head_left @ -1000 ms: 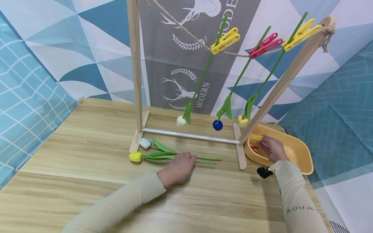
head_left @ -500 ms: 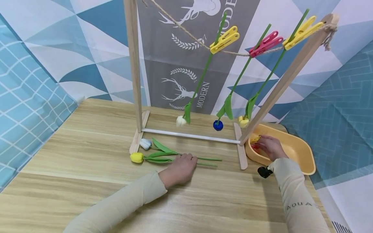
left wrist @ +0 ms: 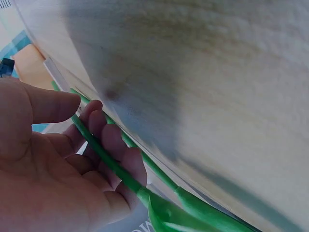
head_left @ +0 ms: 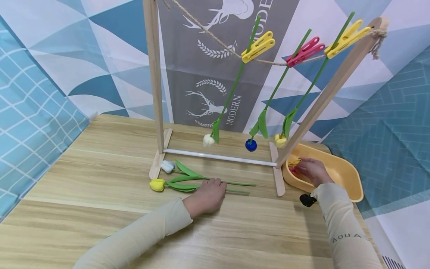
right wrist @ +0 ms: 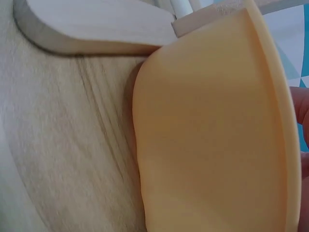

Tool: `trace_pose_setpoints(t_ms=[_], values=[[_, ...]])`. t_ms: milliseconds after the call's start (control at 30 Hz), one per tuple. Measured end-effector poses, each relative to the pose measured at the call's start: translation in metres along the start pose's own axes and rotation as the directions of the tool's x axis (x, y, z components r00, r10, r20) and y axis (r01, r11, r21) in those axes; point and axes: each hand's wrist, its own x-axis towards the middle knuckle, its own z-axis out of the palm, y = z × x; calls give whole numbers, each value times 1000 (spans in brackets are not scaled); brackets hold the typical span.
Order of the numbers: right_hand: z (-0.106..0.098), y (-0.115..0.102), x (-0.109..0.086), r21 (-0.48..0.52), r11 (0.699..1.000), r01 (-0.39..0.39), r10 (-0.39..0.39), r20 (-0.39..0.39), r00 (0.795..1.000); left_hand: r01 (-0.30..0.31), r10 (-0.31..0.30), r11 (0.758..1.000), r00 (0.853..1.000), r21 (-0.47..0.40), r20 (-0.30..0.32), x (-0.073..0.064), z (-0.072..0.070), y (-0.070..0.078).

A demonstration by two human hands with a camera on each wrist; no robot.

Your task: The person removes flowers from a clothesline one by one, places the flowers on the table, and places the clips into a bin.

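Mostly, from my distant seat, I watch how two artificial tulips lie against the left hand: the bright yellow, green-leaved tulip and the pale blue-white tulip both have their long axis running crosswise, blooms out to the left of those fingers, thin stem ends out to the right, toward the other hand. Up close, the left fingers are curled round one slim green stem, the thumb close by it, while a second green stem passes just beyond the fingertips; I cannot tell which bloom belongs to the gripped one. Over at the pale orange plastic tub, the right hand has a yellow plastic clothespin right at its fingertips, on their left; I cannot tell whether they pinch or merely touch it, as the tub wall blocks my wrist view. I judge the left hand nearer the tulips and the right nearer the clothespin, with a flat wooden rack foot on the surface between the hands.
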Motion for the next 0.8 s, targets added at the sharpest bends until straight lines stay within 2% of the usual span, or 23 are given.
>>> trace_pose_setpoints(t_ms=[233, 567, 800], values=[[-9, 7, 5, -37, 999, 19, -18, 18, 1000, 6, -6, 1000, 1000, 6, 8, 2, 0, 0], [-7, 9, 13, -197, 980, -26, 22, -19, 1000, 14, -14, 1000, 1000, 20, 5, 1, -1, -2], [-11, 12, 17, -256, 967, -20, 25, 13, 1000, 9, -9, 1000, 1000, 5, 12, 2, 2, -2]])
